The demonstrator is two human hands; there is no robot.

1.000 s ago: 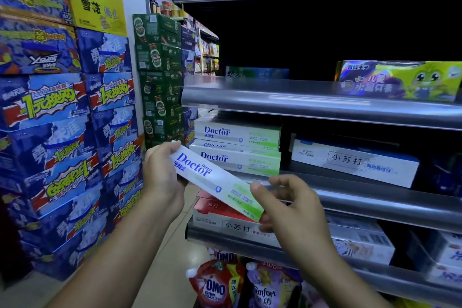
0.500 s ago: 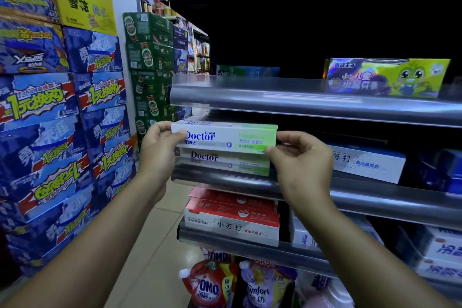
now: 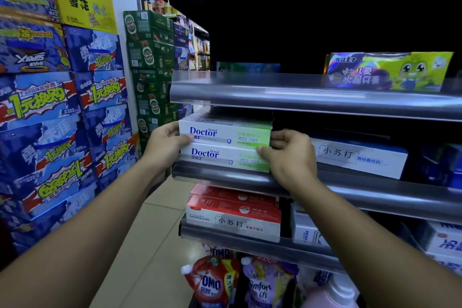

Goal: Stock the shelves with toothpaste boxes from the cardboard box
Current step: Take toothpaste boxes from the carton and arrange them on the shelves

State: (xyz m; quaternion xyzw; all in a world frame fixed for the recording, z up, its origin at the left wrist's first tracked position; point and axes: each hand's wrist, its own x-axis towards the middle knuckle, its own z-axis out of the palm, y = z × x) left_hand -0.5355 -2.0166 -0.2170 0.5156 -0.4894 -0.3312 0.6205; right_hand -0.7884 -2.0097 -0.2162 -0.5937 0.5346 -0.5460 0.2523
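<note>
On the middle shelf [image 3: 355, 186], at its left end, the top Doctor toothpaste box [image 3: 225, 132] lies lengthwise, front face outward, directly on a lower Doctor box [image 3: 220, 159] of the same white-and-green design. The left hand [image 3: 163, 144] grips the top box's left end, thumb on the front face. The right hand [image 3: 291, 155] grasps its right end with curled fingers, thumb at the seam between the two boxes. Just beside the stack to the right sits a white-and-blue box [image 3: 360, 156]. Red-topped boxes [image 3: 235, 210] fill the shelf below, with detergent pouches [image 3: 212, 282] under them. A yellow-green cartoon box [image 3: 400, 70] stands on the shelf above. Blue cartons [image 3: 50, 107] and green cartons [image 3: 150, 57] are stacked across the aisle to the left.
</note>
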